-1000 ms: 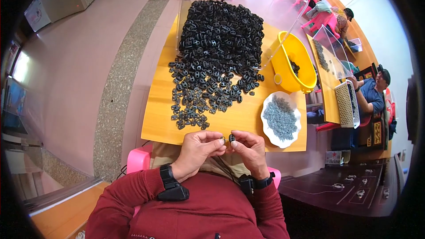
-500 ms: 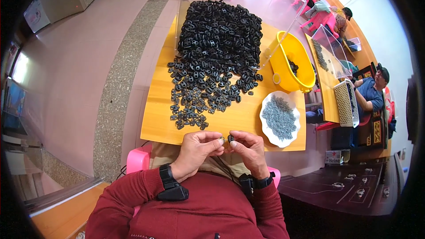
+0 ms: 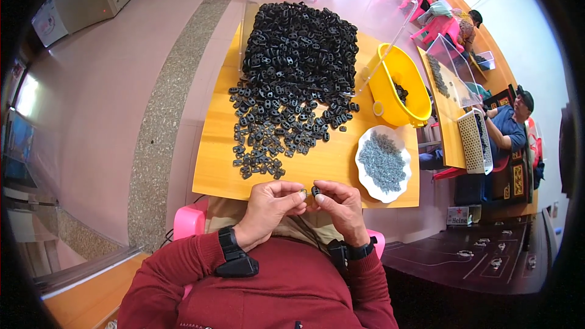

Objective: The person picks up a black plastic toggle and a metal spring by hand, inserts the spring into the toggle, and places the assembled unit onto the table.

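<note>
Just off the front edge of the table, my two hands are held close together over my lap. Between thumb and forefinger, my right hand (image 3: 341,207) pinches a black plastic cord lock piece (image 3: 315,191). My left hand (image 3: 272,206) is closed in a pinch beside it, on something too small to make out. A large heap of black two-hole cord lock pieces (image 3: 301,55) spills toward me out of a tipped clear plastic bin (image 3: 390,15). To the right, a white scalloped dish (image 3: 361,173) holds many small grey metal springs (image 3: 382,161).
On the table's (image 3: 216,170) right side, behind the dish, stands a yellow tub (image 3: 420,94) with some black pieces inside. Farther right, a person (image 3: 509,125) sits at another table with a perforated basket (image 3: 475,140). I sit on a pink chair (image 3: 190,220).
Both hands keep nearly the same pinch and position. The whole view has shifted very slightly; nothing has visibly been picked up or let go.
</note>
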The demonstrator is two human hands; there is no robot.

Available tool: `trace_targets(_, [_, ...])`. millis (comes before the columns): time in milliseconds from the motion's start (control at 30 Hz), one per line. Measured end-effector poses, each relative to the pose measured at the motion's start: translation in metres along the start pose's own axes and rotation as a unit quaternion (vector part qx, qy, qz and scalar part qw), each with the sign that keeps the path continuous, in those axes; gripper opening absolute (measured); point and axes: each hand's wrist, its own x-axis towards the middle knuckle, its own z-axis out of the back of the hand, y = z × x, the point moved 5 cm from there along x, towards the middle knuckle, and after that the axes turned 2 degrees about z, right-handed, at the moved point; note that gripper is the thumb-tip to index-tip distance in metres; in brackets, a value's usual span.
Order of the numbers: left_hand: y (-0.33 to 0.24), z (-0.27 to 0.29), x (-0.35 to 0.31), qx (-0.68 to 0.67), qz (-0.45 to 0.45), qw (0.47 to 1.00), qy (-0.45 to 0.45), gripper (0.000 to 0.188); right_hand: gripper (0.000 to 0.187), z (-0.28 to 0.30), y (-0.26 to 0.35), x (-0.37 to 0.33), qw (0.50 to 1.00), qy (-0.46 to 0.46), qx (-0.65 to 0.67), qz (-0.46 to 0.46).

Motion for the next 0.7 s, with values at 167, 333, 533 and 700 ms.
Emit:
trace_targets(167, [-0.0004, -0.0003, -0.0001, -0.003, -0.004, 1.000, 0.005, 0.020, 0.027, -0.0042, 0.0014, -0.0002, 1.000, -0.024, -0.009, -0.002])
trace_targets(333, [-0.0010, -0.0007, -0.0006, 0.003, -0.009, 1.000, 0.004, 0.019, 0.026, -0.0039, 0.0003, -0.0005, 0.999, -0.047, -0.006, 0.001])
trace_targets(533, [-0.0017, 0.0000, -0.0003, -0.009, -0.009, 1.000, -0.006, 0.017, 0.024, 0.0030, -0.0053, 0.0011, 0.997, -0.058, -0.046, 0.007])
trace_targets(700, [-0.0031, -0.0001, -0.0007, -0.028, -0.009, 1.000, -0.010, 0.017, 0.021, -0.0002, -0.0023, 0.0033, 0.997, -0.062, 0.003, 0.033])
